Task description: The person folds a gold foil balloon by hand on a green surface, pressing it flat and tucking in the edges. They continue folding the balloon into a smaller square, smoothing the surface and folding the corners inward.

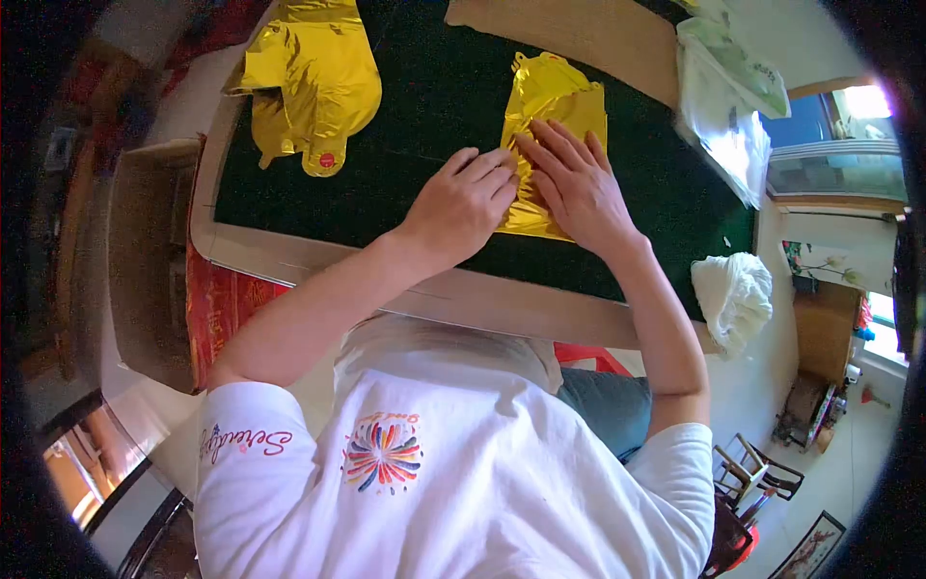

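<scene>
A folded gold foil piece (pixel 588 111) lies on the dark green mat (pixel 424 87). My right hand (pixel 579 188) rests flat on it, palm down, with the fingers spread. At the foil's left edge is my left hand (pixel 461 207), its fingers bent and close together; the thumb is hidden, and the fingertips meet the edge of the foil. Farther left on the mat lies a second gold foil piece (pixel 338 82), which has a round red mark near its lower end. Neither hand touches that one.
Cardboard (pixel 598 34) lies along the mat's far edge. Clear plastic bags (pixel 728 106) are at the back right, and a white bundle (pixel 735 299) sits at the right table edge. An open cardboard box (pixel 154 261) stands left of the table.
</scene>
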`<state>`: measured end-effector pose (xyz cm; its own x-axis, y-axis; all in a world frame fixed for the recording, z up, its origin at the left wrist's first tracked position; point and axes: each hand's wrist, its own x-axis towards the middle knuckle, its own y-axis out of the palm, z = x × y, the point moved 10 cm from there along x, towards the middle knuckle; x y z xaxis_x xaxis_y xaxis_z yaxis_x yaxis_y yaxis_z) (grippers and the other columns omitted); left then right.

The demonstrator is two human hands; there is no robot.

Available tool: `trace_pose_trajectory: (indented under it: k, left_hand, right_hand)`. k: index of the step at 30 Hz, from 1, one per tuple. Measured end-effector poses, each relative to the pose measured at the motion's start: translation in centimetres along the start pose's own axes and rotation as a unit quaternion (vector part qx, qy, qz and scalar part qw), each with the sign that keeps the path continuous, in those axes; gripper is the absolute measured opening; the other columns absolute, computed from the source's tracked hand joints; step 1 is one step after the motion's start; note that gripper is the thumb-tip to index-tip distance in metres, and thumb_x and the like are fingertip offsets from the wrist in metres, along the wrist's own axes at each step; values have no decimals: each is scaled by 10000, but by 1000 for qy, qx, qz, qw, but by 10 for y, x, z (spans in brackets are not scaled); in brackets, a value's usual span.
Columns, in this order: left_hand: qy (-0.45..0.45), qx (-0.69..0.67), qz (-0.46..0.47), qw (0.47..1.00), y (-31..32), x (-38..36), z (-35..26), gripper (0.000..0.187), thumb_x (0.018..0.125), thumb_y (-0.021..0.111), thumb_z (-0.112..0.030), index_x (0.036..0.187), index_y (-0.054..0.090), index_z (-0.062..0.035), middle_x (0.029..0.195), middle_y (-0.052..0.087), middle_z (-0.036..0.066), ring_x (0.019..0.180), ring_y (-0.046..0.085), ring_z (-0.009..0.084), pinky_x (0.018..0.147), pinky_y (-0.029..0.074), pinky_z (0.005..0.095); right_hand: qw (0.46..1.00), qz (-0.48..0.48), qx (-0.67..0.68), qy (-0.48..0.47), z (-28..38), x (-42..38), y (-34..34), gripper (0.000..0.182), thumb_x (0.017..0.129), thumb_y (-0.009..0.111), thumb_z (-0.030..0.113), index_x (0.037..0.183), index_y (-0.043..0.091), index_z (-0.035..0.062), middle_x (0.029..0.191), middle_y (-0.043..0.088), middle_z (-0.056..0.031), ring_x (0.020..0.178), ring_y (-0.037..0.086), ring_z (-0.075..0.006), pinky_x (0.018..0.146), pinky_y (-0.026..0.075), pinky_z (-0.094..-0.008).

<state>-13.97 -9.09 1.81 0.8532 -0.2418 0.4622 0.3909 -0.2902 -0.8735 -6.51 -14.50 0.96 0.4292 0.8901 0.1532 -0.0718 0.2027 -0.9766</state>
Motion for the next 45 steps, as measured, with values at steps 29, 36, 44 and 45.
trace_pose_trajectory:
  k: [29, 36, 44, 45]
  left_hand:
    - [-119, -168, -64, 976, -26, 13, 65, 175, 801, 631, -79, 970, 656, -42, 1030, 649, 119, 991, 607, 269, 868, 492, 372]
    - [-112, -138, -14, 984, -29, -18, 14, 125, 761, 656, -47, 882, 636, -23, 883, 623, 96, 889, 579, 272, 822, 483, 380]
    - [-369, -404, -31, 837, 3, -28, 59, 262, 799, 669, -95, 1013, 542, -11, 771, 671, 135, 717, 668, 290, 643, 527, 388]
    - [-368, -411, -24, 834, 7, -24, 63, 269, 792, 673, -90, 1011, 541, -7, 774, 673, 142, 720, 672, 288, 644, 532, 379]
  right_hand:
    - [1000, -2, 0, 20, -4, -4, 4, 463, 963, 417, 224, 1408, 392, 98, 1470, 354, -112, 1375, 302, -285, 1125, 196, -481]
    - [1000, 2, 18, 23, -5, -3, 4, 458, 964, 400, 220, 1405, 396, 95, 1478, 341, -112, 1384, 285, -287, 1133, 175, -466]
    - [995, 13, 96, 39, -13, -2, 3, 450, 972, 387, 235, 1396, 410, 83, 1477, 345, -119, 1394, 265, -282, 1143, 158, -448]
    - [995, 14, 95, 34, -13, -1, 2, 450, 972, 387, 235, 1396, 410, 83, 1477, 345, -119, 1394, 265, -282, 1143, 158, -448]
